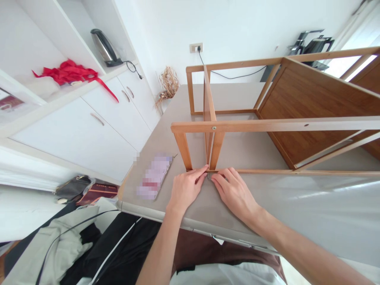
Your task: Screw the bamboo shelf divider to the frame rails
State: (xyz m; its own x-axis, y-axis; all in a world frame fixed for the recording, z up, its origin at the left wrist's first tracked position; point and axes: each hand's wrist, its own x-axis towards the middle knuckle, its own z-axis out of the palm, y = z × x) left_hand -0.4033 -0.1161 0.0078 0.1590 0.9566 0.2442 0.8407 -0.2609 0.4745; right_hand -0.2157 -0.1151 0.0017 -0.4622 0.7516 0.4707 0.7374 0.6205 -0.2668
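R hand point(237, 193) fingers pinch thin bent silver metal key point(208, 174) at btm rail of open brown wooden frame point(261, 125) on grey surface point(297, 202); L hand point(187, 188) fingers bunched by key's other end, can't tell if gripping.

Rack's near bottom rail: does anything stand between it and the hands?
Nothing visible does. The left hand is at the rail, and the right hand holds a bent metal key there; the blurred item lies aside, to the left.

Left fingers point(199, 171) touch the wooden frame point(255, 126); right fingers point(219, 179) hold a bent metal rod point(208, 175).
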